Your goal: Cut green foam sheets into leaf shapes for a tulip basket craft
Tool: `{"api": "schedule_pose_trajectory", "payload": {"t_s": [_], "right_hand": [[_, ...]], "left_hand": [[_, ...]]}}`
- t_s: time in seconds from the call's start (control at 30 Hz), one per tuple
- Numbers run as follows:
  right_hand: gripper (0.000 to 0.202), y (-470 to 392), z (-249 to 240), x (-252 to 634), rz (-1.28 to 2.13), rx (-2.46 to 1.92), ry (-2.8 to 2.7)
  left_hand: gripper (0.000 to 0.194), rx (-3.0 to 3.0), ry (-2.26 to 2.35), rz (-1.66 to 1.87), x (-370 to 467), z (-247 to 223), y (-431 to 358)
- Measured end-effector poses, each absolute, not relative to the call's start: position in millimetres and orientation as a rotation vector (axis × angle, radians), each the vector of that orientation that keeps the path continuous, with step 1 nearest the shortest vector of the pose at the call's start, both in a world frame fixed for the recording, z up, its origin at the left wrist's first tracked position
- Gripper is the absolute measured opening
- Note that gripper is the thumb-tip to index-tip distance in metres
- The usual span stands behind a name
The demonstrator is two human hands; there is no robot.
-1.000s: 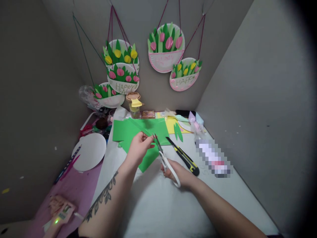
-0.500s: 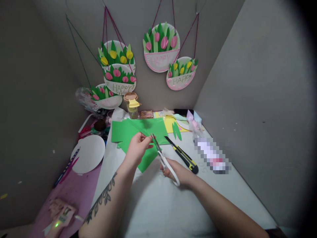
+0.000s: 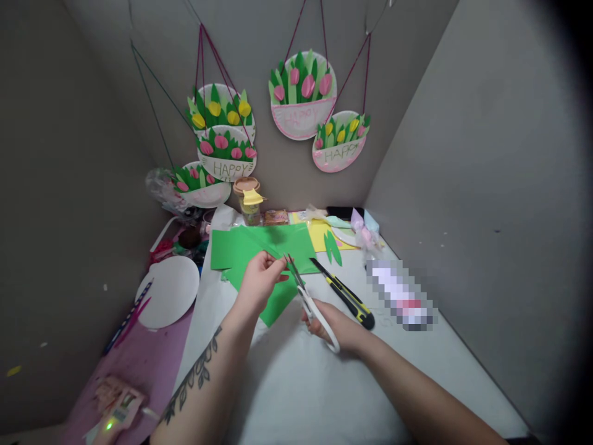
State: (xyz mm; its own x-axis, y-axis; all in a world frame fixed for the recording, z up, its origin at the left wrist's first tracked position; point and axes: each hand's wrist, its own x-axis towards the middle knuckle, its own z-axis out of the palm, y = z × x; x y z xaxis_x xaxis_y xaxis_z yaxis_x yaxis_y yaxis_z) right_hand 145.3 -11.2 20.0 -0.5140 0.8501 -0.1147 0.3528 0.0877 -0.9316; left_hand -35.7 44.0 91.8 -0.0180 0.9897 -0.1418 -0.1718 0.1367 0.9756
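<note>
White-handled scissors point(image 3: 306, 301) are in my right hand point(image 3: 331, 327), their narrow blades pointing up and left, slightly parted at the tips. Close to those tips, my left hand point(image 3: 265, 278) is pinched; whatever lies between its fingertips is too small to make out. Beneath both hands, green paper sheets point(image 3: 250, 244) overlap on the white table covering. A yellow and black utility knife point(image 3: 345, 295) lies just right of the scissors. Beyond it, green leaf-shaped cutouts point(image 3: 332, 248) rest partly over yellow paper point(image 3: 319, 238).
Paper-plate flower baskets point(image 3: 303, 114) hang on the back wall. A lidded cup point(image 3: 250, 207) stands behind the green sheets. At left are a white paper disc point(image 3: 173, 293), a patterned pen point(image 3: 134, 309) and a pink device with a green light point(image 3: 121, 405). A blurred-out object point(image 3: 401, 296) lies right.
The whole view has shifted slightly, with everything a little lower in the picture. Both hands keep nearly the same pose beside the scissors' tips and handle.
</note>
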Motion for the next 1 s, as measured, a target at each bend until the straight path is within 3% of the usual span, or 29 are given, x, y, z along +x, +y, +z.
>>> {"api": "schedule_pose_trajectory", "payload": {"t_s": [1.0], "right_hand": [[0.024, -12.8, 33.8, 143.7, 1.347, -1.109, -1.957]], "left_hand": [[0.036, 1.161, 1.2, 1.162, -45.0, 85.7, 49.0]]}}
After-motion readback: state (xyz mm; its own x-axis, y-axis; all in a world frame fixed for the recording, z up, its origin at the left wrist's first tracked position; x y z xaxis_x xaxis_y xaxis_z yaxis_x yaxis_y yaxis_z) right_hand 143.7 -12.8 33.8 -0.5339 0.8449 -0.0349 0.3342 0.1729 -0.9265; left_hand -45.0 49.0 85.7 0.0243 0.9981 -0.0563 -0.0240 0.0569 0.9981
